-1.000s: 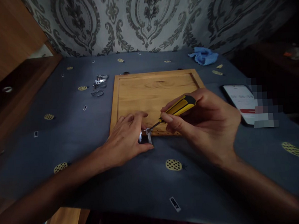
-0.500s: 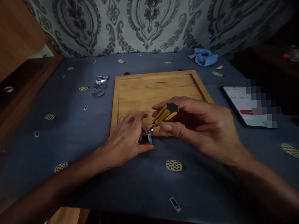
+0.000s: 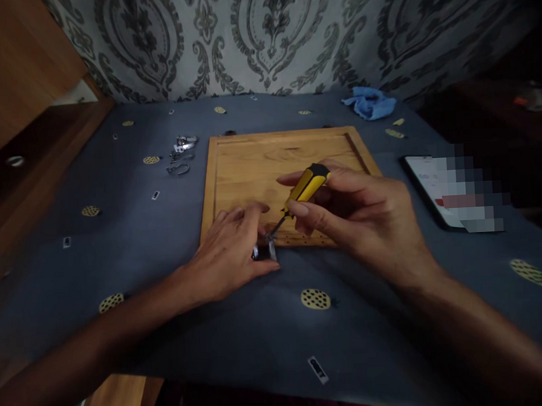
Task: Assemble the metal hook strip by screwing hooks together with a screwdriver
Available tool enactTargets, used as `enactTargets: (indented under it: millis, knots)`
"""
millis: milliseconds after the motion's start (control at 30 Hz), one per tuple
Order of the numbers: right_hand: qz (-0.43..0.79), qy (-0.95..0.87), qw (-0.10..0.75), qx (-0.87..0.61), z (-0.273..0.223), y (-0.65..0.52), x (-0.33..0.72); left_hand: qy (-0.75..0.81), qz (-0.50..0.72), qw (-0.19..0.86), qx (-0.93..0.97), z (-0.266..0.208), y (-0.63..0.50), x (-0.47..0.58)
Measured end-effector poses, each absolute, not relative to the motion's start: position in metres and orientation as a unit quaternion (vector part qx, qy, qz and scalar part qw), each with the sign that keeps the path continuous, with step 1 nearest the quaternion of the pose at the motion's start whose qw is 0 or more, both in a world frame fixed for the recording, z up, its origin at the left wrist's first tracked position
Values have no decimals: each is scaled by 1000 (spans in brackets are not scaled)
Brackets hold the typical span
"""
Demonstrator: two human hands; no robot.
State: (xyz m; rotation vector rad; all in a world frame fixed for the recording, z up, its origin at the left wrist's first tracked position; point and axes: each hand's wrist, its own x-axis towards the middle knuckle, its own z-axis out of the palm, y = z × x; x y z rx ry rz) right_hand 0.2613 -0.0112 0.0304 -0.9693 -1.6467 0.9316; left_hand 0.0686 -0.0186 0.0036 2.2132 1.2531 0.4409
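Note:
A yellow-and-black screwdriver (image 3: 310, 186) is pinched between the thumb and fingers of my right hand (image 3: 371, 216). Its shaft slants down to the left, and the tip meets a small shiny metal fitting (image 3: 272, 250) at the front edge of a framed wooden board (image 3: 260, 167). My left hand (image 3: 228, 247) rests over the board's front left part, thumb and fingers closed around the fitting. Those fingers hide much of the metal, so its exact kind cannot be made out. Small dark holes show in the board's front rim, right of the screwdriver tip.
Several loose metal fittings (image 3: 182, 153) lie left of the board on a dark blue patterned cloth (image 3: 132, 246). A blue crumpled rag (image 3: 369, 103) is at the back right. A phone (image 3: 434, 188) lies at the right, and a patterned curtain (image 3: 217, 42) hangs behind.
My right hand has shifted slightly up with the screwdriver, whose handle stands more upright and shows more of its shaft. The left hand has stayed in place on the fitting.

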Motion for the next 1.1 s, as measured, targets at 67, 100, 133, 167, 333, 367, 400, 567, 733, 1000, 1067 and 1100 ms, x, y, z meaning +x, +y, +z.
enactTargets:
  millis: [67,100,133,167,333,367,400,567,733,1000,1067,1100]
  knots:
    - [379,-675,490,-400,30,-9,262,468,166,273,824,3,-19,68]
    - [375,-668,499,-404,29,-8,261,471,167,268,824,2,-19,68]
    - [370,-661,510,-408,27,-8,259,473,169,262,824,0,-19,68]
    - [364,-655,521,-409,24,-8,256,474,173,255,825,-1,-19,68]
    - [267,-624,620,-393,21,-15,250,474,170,258,825,-3,-19,67]
    - [251,-618,630,-397,22,-16,251,473,167,261,825,-3,-19,67]
    - [241,-615,632,-405,23,-17,252,472,165,263,825,-2,-19,68]
    - [277,-621,602,-418,21,-21,257,476,166,256,825,-1,-20,68]
    - [307,-619,594,-413,16,-21,255,474,172,251,826,-2,-20,67]
    - [320,-624,586,-405,16,-21,254,474,175,243,828,-4,-20,67]
    - [314,-632,583,-404,17,-22,255,475,176,239,828,-4,-20,67]
    - [310,-637,579,-405,18,-22,255,476,176,238,828,-4,-21,67]
